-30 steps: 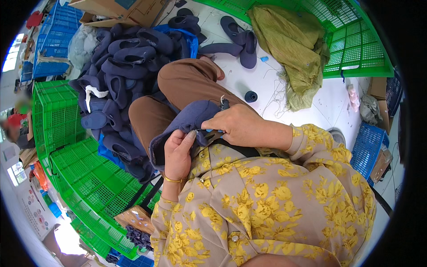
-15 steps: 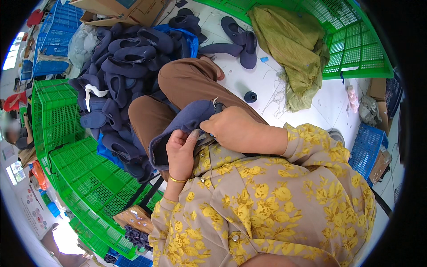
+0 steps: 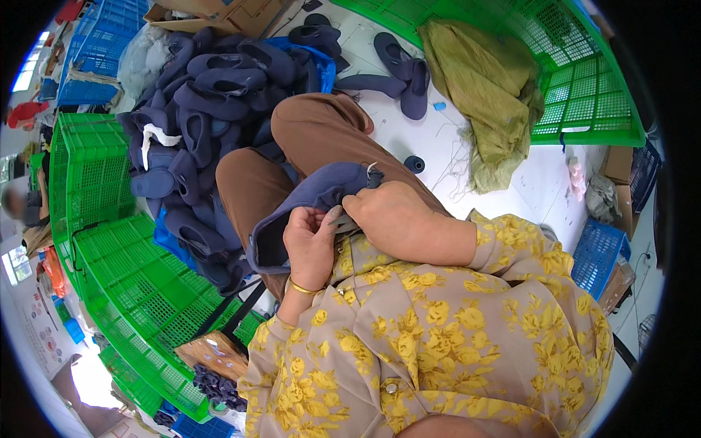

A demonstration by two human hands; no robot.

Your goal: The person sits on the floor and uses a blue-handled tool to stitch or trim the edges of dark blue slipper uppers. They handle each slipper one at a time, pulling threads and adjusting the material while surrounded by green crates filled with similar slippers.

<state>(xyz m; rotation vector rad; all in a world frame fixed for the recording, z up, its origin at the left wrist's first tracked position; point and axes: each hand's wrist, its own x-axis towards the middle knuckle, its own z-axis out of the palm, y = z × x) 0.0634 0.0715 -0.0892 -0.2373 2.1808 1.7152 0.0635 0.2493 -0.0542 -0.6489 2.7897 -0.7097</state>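
Observation:
A navy fabric shoe (image 3: 310, 191) lies across my lap, its opening toward my body. My left hand (image 3: 308, 244), with a gold bangle at the wrist, is closed on the shoe's near edge, thumb and fingertips pinched together. Against the same edge, my right hand (image 3: 398, 219) is curled in a fist around what look like dark metal thread snips (image 3: 347, 223). Their grey blades show beside my left thumb; a dark end with a pale string sticks out above the fist. The fingers hide the middle of the snips and the exact spot where they meet the shoe.
A big heap of navy shoes (image 3: 219, 95) lies beyond my knees. Green crates (image 3: 139, 285) line the left; another green crate (image 3: 584, 95) stands far right beside olive cloth (image 3: 482, 80). A dark thread spool (image 3: 414, 164) and loose shoes (image 3: 415, 87) are on the white floor.
The whole view has shifted slightly, so my lap and the shoe appear a little to the right. My hands stay close together at the shoe's edge; more of the grey blades shows now.

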